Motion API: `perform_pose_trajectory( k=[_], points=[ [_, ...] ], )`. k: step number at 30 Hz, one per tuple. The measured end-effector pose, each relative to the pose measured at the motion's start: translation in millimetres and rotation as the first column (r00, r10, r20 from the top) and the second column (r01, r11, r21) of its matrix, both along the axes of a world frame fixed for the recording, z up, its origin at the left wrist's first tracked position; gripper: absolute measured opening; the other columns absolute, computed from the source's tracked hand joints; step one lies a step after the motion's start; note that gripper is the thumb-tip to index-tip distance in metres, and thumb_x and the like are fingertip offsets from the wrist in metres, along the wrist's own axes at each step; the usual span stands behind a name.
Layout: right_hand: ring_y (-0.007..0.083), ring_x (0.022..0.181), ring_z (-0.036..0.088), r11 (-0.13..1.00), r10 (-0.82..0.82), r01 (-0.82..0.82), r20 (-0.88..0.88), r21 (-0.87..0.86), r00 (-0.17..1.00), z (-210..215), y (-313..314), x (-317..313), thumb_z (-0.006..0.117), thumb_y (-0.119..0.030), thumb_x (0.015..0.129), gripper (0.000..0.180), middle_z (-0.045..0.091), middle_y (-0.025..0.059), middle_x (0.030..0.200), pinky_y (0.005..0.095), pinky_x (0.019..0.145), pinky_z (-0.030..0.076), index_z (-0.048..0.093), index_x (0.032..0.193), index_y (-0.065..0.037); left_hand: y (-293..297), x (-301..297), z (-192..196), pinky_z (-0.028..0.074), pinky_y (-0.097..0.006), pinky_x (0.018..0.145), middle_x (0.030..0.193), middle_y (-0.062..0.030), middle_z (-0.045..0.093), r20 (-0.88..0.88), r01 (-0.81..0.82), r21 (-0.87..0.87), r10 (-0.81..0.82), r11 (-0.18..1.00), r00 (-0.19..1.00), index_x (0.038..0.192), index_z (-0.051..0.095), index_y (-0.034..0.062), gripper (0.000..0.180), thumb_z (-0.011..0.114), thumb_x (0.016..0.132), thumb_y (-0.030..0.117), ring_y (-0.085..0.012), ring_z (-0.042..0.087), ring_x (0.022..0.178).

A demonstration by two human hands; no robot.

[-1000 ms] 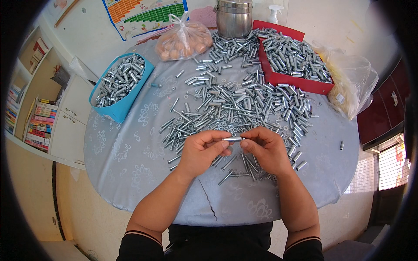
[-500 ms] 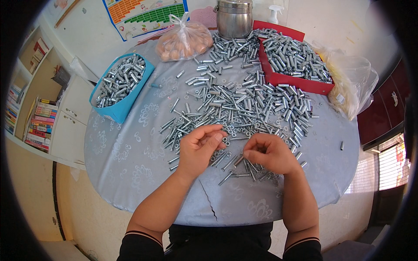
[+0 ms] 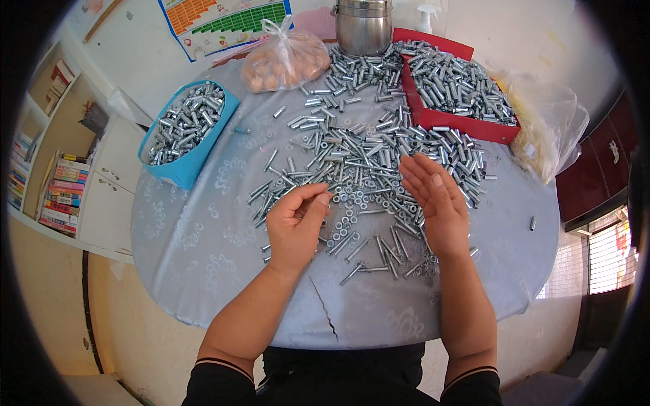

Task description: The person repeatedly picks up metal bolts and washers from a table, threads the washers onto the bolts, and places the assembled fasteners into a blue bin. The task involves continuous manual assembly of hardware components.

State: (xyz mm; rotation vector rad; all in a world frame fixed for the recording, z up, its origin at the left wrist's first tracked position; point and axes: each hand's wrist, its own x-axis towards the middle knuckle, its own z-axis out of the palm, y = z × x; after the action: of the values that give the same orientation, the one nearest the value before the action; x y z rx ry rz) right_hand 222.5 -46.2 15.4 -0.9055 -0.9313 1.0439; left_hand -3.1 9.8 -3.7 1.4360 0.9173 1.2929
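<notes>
My left hand (image 3: pixel 296 227) hovers at the left front of the heap, thumb and forefinger pinched together. Whatever it may hold is too small or hidden to make out. My right hand (image 3: pixel 441 208) is over the right part of the heap, its fingers stretched out and holding nothing visible. Between the hands lie many loose hex nuts (image 3: pixel 347 220). Long thin bolts (image 3: pixel 354 273) and small washers lie nearer to me. Beyond the hands spreads a pile of silver metal sleeves (image 3: pixel 399 139) mixed with bolts.
A blue box (image 3: pixel 196 157) full of metal sleeve pieces stands at the left, a red box (image 3: pixel 467 134) full of them at the back right. A bag of eggs (image 3: pixel 284 64), a steel pot (image 3: pixel 363 27) and a clear plastic bag (image 3: pixel 552 139) line the far edge. The grey tablecloth (image 3: pixel 203 271) has a tear.
My right hand has moved away from me and to the right, and its pinched fingers have opened out. My left hand has shifted slightly left, still pinched.
</notes>
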Motion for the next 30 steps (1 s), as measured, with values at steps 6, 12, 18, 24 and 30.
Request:
perform_pose_trajectory(
  k=[6,12,18,24,30],
  points=[
    [0.0207,0.093,0.067,0.976,-0.203,0.205,0.034,-0.078,0.979,-6,-1,1,0.049,-0.023,0.102,0.032,0.069,0.0135,0.102,0.0327,0.086,0.053,0.061,0.113,0.003,1,-2,5,0.048,-0.029,0.065,0.083,-0.0061,0.066,-0.418,0.105,0.279,0.022,0.954,0.908,0.086,0.071,0.0035,0.007,0.071,0.080,0.006,-0.0169,0.061,0.074],
    [0.0167,0.078,0.066,0.936,-0.339,0.340,0.032,-0.088,0.940,-7,0,5,0.052,-0.024,0.101,0.029,0.069,0.0108,0.091,0.0295,0.075,0.054,0.064,0.104,0.002,1,-11,19,0.045,-0.037,0.064,0.074,-0.0049,0.060,-0.775,0.469,0.295,-0.079,0.832,0.627,0.074,0.067,0.0078,0.017,0.078,0.069,0.020,-0.0267,0.056,0.072],
    [0.0149,0.074,0.065,0.917,-0.388,0.385,-0.009,-0.106,0.921,-8,0,9,0.052,-0.025,0.101,0.029,0.069,0.0095,0.087,0.0278,0.071,0.053,0.065,0.102,0.001,0,-15,23,0.046,-0.038,0.066,0.072,-0.0053,0.059,-0.867,0.541,0.259,-0.055,0.800,0.496,0.076,0.066,0.0083,0.021,0.076,0.068,0.024,-0.0265,0.056,0.075],
    [0.0135,0.074,0.064,0.911,-0.398,0.400,0.046,-0.102,0.916,-8,0,7,0.051,-0.025,0.101,0.029,0.069,0.0087,0.087,0.0270,0.070,0.052,0.065,0.100,0.001,-2,-13,15,0.047,-0.039,0.066,0.075,-0.0075,0.061,-0.863,0.503,0.301,0.007,0.810,0.506,0.079,0.065,0.0075,0.017,0.072,0.071,0.021,-0.0284,0.057,0.074],
    [0.0196,0.082,0.064,0.818,-0.533,0.567,0.501,0.097,0.682,-20,6,15,0.058,-0.013,0.094,0.015,0.068,0.0086,0.088,0.0328,0.074,0.050,0.068,0.096,-0.002,1,-8,6,0.048,-0.037,0.063,0.078,-0.0089,0.062,-0.703,0.357,0.381,0.016,0.853,0.711,0.086,0.064,0.0044,0.013,0.067,0.079,0.014,-0.0265,0.060,0.071]
  ],
)
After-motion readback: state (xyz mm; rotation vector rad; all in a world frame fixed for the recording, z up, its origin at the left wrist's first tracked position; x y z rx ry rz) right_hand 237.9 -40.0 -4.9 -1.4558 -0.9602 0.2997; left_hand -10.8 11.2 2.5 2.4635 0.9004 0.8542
